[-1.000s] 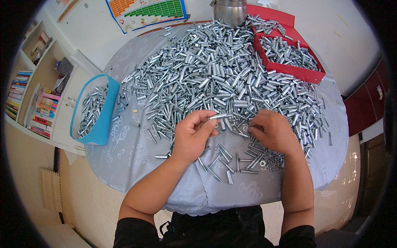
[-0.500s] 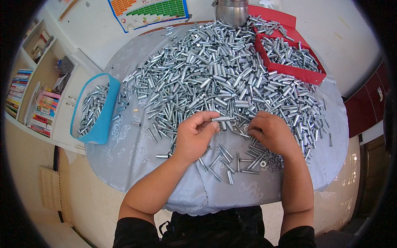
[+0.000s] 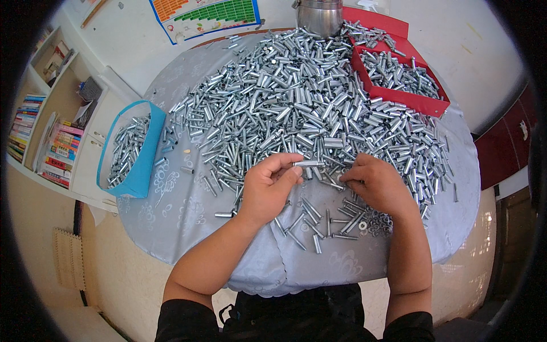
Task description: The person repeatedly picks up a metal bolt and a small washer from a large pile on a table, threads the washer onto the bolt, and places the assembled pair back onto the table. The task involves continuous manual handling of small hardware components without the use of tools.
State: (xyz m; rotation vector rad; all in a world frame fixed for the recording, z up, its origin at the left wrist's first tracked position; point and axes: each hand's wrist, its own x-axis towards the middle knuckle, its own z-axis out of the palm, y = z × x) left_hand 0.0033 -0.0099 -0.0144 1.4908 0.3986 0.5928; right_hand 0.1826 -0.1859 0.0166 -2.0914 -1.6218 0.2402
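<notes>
My left hand pinches a silvery expansion bolt between thumb and fingertips, its free end pointing right. A short gap away, my right hand has its fingers curled together at the edge of the pile. Whatever lies in that pinch is too small and hidden to name. Behind both hands spreads a large heap of metal bolts and sleeves. Between my forearms lie several loose bolts, and small washers are gathered by my right wrist.
On the left of the cloth-covered round table stands a blue box of bolts. A red box with more hardware sits at the back right, beside a steel pot. A bookshelf stands beyond the left edge.
My right hand has shifted very slightly, its fingertips a touch left. The bolt in my left hand has turned or slid slightly, showing more of its end. Everything else stays put.
</notes>
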